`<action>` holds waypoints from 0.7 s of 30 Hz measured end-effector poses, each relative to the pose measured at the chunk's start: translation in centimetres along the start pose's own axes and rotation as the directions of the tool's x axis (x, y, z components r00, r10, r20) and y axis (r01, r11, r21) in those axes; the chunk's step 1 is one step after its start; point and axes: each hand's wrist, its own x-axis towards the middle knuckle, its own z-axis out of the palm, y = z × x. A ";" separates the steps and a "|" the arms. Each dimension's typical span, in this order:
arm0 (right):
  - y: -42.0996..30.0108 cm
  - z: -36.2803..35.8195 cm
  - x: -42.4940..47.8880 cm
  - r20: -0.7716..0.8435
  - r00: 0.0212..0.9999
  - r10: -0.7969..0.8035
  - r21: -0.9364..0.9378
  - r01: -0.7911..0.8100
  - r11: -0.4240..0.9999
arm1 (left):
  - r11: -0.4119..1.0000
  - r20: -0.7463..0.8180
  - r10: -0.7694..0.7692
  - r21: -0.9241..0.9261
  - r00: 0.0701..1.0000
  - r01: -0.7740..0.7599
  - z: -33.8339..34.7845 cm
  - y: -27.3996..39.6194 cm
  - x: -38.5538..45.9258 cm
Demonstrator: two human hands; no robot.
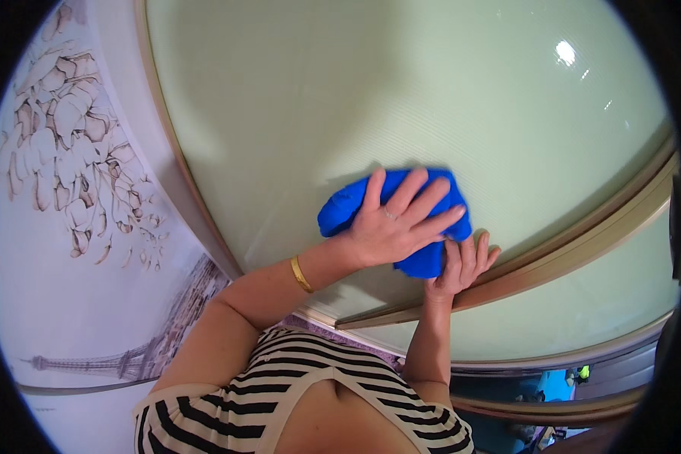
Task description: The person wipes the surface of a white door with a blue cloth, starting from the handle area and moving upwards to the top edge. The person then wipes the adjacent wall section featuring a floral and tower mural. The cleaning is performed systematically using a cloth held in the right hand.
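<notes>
A folded blue cloth point(346, 207) lies against a pale green, glossy door panel point(295, 125) with fine ribbed lines. My left hand point(397, 224) presses it flat to the panel, fingers spread over the fabric; a ring and a gold bracelet are on that hand and wrist. Just below and to the right, my right hand point(465, 264) rests by the gold-brown frame point(550, 249) of the panel, fingers extended. The cloth's lower corner touches or overlaps that hand's inner side, and its thumb is hidden.
A second green panel point(545, 318) sits past the frame. At left, a white wall point(45, 295) carries a printed mural of flowers and a tower. A brown trim strip point(196, 187) edges the panel there. Shelves with assorted items point(556, 386) appear at lower right.
</notes>
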 end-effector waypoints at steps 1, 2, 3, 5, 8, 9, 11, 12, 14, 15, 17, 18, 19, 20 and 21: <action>0.1 0.1 0.0 -0.003 1.000 -0.006 -0.001 0.006 1.000 | 0.997 0.007 0.070 -0.018 0.998 -0.070 0.2 0.1 -1.4; 0.2 0.2 0.0 -0.005 1.000 -0.012 -0.001 0.012 1.000 | 0.996 0.041 0.086 -0.021 0.995 -0.086 -0.1 -0.4 -2.9; 0.3 0.3 -0.1 -0.015 1.000 -0.015 -0.005 0.015 1.000 | 0.994 0.073 0.111 -0.026 0.991 -0.110 -0.7 -1.3 -4.0; 0.5 0.2 -0.2 -0.017 1.000 -0.016 -0.020 0.016 1.000 | 0.997 0.204 0.072 0.002 0.976 -0.074 -2.5 -3.8 -5.3; 0.5 0.7 -0.3 -0.041 0.999 -0.028 -0.035 0.026 0.999 | 0.979 0.138 -0.108 0.186 0.985 0.082 -3.0 -8.1 -6.0; 0.4 0.6 -0.4 -0.036 0.999 -0.016 -0.035 0.014 0.999 | 0.965 0.064 -0.184 0.204 0.981 0.168 -3.5 -9.1 -4.1; 0.2 0.4 -0.2 -0.020 1.000 -0.008 -0.030 0.007 1.000 | 0.906 -0.070 -0.383 0.165 0.921 0.390 -3.7 -9.6 -0.7; 0.4 0.5 -0.3 -0.027 1.000 -0.015 -0.016 0.015 1.000 | 0.896 -0.120 -0.393 0.172 0.912 0.409 -3.2 -9.1 -0.2; 0.5 0.4 -0.3 -0.012 1.000 -0.014 -0.025 0.014 1.000 | 0.907 -0.069 -0.380 0.169 0.923 0.386 -2.1 -7.3 -0.2; 0.5 0.2 -0.3 -0.002 1.000 -0.007 -0.030 0.007 1.000 | 0.946 0.027 -0.282 0.177 0.959 0.273 -1.7 -6.2 -1.3; 0.1 0.1 0.5 -0.027 1.000 -0.002 -0.038 0.001 0.999 | 0.982 0.104 -0.100 0.169 0.990 0.082 -1.4 -4.2 -3.4; -0.9 0.1 1.2 -0.002 1.000 0.029 0.053 -0.028 0.998 | 0.990 0.081 0.021 0.139 0.997 -0.032 -1.3 -4.5 -4.8; -1.9 -0.1 1.9 0.027 0.998 0.058 0.135 -0.061 0.989 | 0.983 0.055 0.143 0.104 0.988 -0.149 -1.4 -4.8 -5.5; -2.5 0.0 2.5 0.113 0.994 -0.003 0.202 -0.020 0.979 | 0.983 0.104 0.139 0.106 0.985 -0.150 -1.7 -5.6 -6.2; -3.1 0.3 2.9 0.197 0.978 -0.069 0.265 0.014 0.964 | 0.984 0.153 0.133 0.100 0.979 -0.150 -2.3 -6.6 -6.6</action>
